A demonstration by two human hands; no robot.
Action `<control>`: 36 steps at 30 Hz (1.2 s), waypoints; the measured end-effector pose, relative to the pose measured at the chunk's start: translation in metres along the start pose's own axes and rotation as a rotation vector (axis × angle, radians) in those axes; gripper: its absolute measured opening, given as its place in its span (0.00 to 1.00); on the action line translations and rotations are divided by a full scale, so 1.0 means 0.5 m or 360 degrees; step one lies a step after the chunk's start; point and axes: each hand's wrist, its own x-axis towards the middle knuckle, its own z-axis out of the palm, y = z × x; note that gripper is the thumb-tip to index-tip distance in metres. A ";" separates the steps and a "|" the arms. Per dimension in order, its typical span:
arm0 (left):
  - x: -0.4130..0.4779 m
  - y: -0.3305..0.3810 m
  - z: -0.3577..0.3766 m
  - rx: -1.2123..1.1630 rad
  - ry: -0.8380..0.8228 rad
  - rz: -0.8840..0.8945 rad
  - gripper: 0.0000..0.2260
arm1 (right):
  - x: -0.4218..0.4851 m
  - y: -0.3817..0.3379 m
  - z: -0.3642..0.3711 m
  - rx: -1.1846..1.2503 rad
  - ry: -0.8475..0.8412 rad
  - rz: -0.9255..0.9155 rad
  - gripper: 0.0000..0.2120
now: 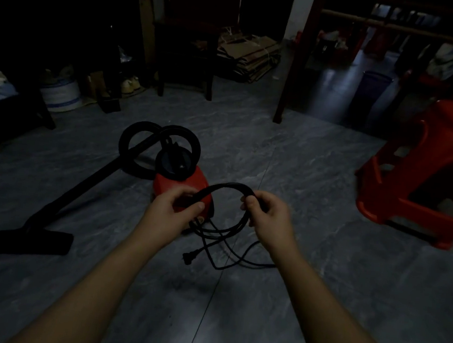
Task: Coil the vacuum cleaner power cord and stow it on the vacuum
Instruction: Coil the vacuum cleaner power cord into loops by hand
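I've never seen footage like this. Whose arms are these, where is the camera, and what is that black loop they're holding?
There is no machine here. These are a person's bare arms, filmed by one wide-angle camera worn on the head, looking forward and down. The left hand and the right hand each grip a bundle of black power cord, which arches between them. Loose cord trails below, ending in the plug. Behind the hands, on the grey tiled floor, sits the red vacuum cleaner. Its black hose is looped, and its floor nozzle lies to the left. A red stool stands on the right.
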 end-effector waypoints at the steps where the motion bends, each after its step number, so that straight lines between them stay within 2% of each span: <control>1: 0.001 -0.001 0.000 0.0004 -0.0006 -0.0018 0.09 | 0.000 0.000 0.001 0.0033 0.0014 0.0015 0.08; 9: -0.001 0.008 -0.005 -0.0081 -0.0053 -0.0039 0.13 | 0.004 -0.002 0.011 0.0205 0.0075 0.0084 0.08; 15: 0.004 0.010 -0.012 -0.0253 -0.0065 -0.0128 0.05 | 0.006 -0.007 0.024 0.0395 0.0088 0.0213 0.10; 19: 0.005 0.011 -0.009 -0.0357 -0.0078 -0.0213 0.05 | 0.006 -0.008 0.025 0.0500 0.0100 0.0297 0.10; 29: 0.002 0.001 -0.001 -0.0292 -0.0059 -0.0205 0.13 | 0.001 -0.009 0.031 0.0410 0.0106 0.0249 0.10; 36: 0.010 -0.038 0.015 -0.0122 0.0132 -0.0184 0.19 | 0.001 -0.005 0.033 0.0337 0.0198 0.0143 0.09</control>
